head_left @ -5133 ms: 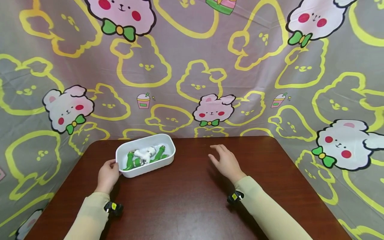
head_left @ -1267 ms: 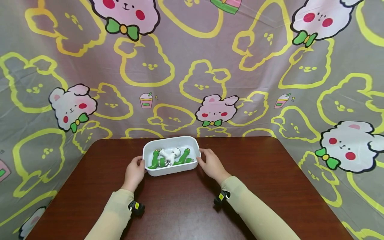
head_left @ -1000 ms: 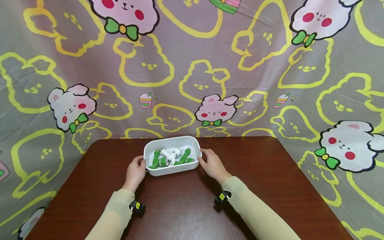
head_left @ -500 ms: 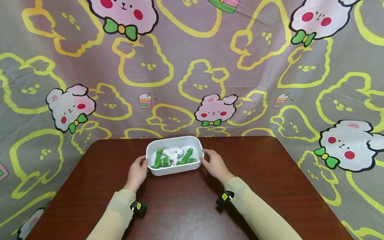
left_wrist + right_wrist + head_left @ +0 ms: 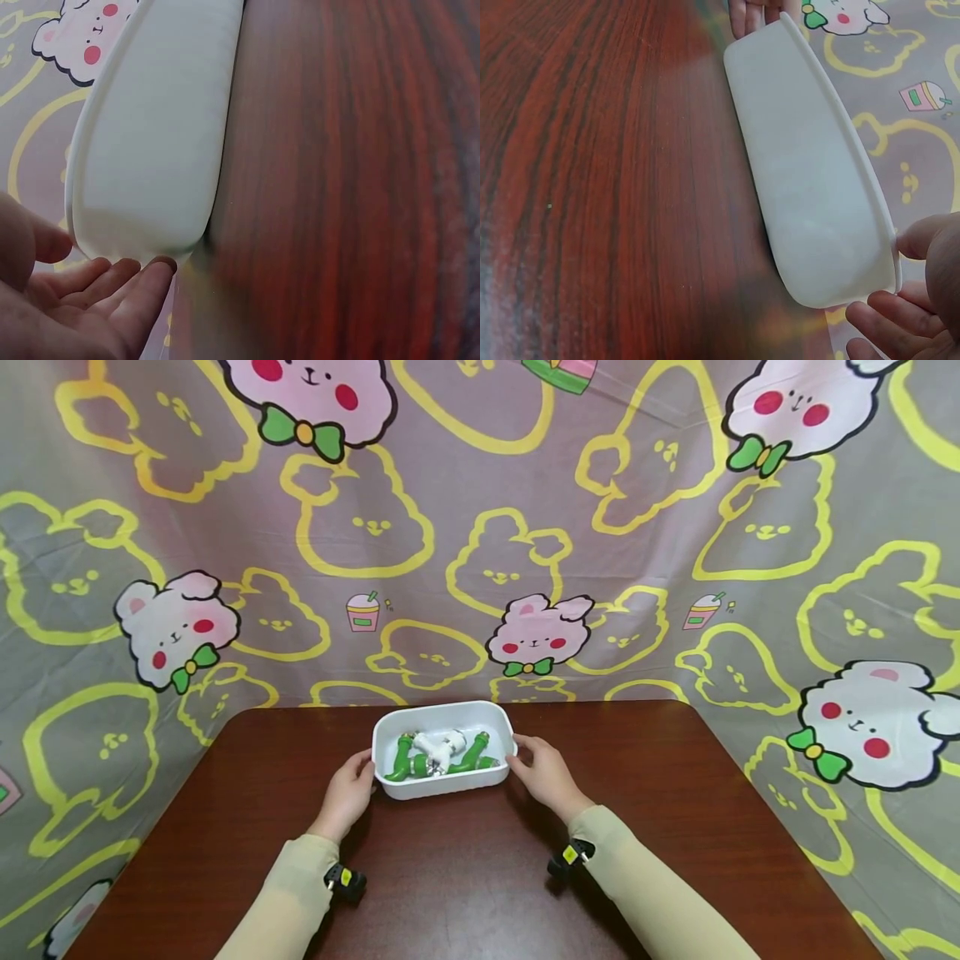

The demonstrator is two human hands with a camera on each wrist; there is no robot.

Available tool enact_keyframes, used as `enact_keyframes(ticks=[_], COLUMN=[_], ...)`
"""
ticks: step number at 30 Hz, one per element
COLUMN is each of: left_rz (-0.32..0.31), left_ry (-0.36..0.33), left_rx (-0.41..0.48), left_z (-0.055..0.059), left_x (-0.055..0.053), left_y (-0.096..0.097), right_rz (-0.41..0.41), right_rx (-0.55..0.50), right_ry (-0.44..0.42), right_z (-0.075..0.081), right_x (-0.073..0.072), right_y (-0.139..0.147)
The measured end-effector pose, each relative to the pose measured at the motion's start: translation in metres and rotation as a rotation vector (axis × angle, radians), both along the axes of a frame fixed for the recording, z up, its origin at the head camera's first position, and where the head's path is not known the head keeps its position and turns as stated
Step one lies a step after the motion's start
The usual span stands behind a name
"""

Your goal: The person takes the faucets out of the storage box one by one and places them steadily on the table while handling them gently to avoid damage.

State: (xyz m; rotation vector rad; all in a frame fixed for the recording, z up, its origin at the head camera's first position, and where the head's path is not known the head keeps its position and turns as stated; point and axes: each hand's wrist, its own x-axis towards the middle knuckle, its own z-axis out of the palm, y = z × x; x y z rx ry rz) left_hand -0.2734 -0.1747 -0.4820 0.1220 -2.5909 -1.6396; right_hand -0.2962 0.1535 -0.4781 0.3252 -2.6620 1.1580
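Note:
A white plastic tray (image 5: 442, 787) sits on the brown table, and both hands hold it by its short ends. My left hand (image 5: 348, 795) is at its left end, with the thumb at the rim and the fingertips against the end wall below. At the right end my right hand (image 5: 550, 777) has its thumb by the rim and fingers under it. Inside lie several glossy bent pieces: a green one (image 5: 402, 758) on the left, another green one (image 5: 472, 755) on the right, and a white branching piece (image 5: 442, 748) between them. Some have brassy or silvery ends.
The dark wood-grain table (image 5: 465, 877) reaches to a patterned cloth (image 5: 420, 552) hung behind and at both sides. The tray stands near the table's back edge. A small black camera is strapped to each wrist.
Earlier the tray was at the left with only my left hand on it. It has since slid right, and my right hand has come to its right end. Lately it shifts slightly further right.

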Motion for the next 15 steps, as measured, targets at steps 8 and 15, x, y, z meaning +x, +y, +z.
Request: enact_keyframes(ticks=[8,15], left_rz=[-0.055,-0.080], left_ry=[-0.018,-0.001], left_rx=[-0.026,-0.061], left_z=[0.0002,-0.0005], left_x=[0.0004,0.0010], left_y=[0.0007,0.0018], right_rz=[-0.010,-0.029], right_rx=[-0.034,-0.075], right_ry=[-0.028,-0.081], right_z=[0.0011,0.0014], right_x=[0.0036,0.0062], right_y=[0.0041,0.0071])
